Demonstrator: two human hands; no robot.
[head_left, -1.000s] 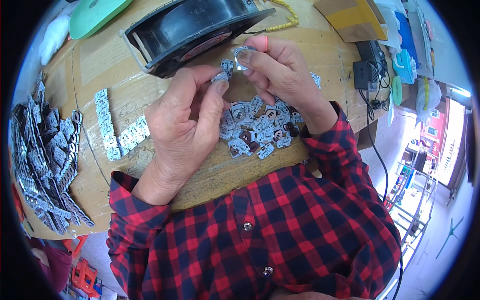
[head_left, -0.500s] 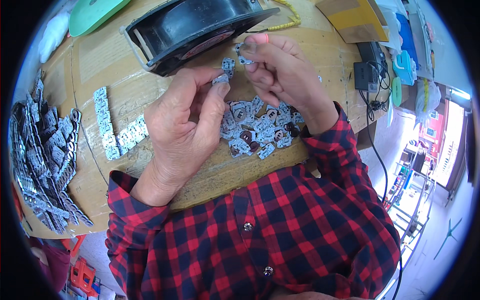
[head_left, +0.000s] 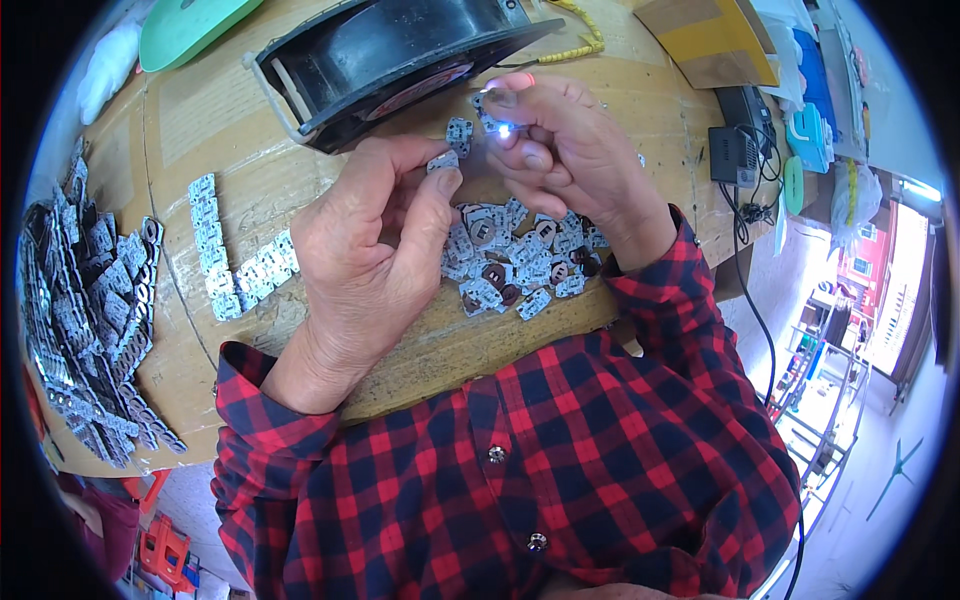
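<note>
My left hand point(head_left: 375, 215) pinches the near end of small white circuit boards point(head_left: 459, 133) between thumb and forefinger. These boards look like one short strip slanting up toward my right hand point(head_left: 560, 140), but I cannot tell whether they are joined all along. A small board point(head_left: 483, 108) at the far end is gripped by my right thumb and bent fingers. Beside those fingers shines a bright white-blue light point(head_left: 504, 131). Below my hands lies a heap of loose circuit boards point(head_left: 520, 250), some showing dark round parts.
A black fan point(head_left: 390, 60) stands behind my hands. Two board strips point(head_left: 207, 235) lie left, and a large pile of strips point(head_left: 95, 320) fills the far-left table edge. Black power adapters point(head_left: 735, 150) with cables, a cardboard box point(head_left: 710, 40) and a green tray point(head_left: 190, 30) are around.
A bright light has come on at the board in my right hand. My right fingers have shifted slightly; my left hand stays almost in place.
</note>
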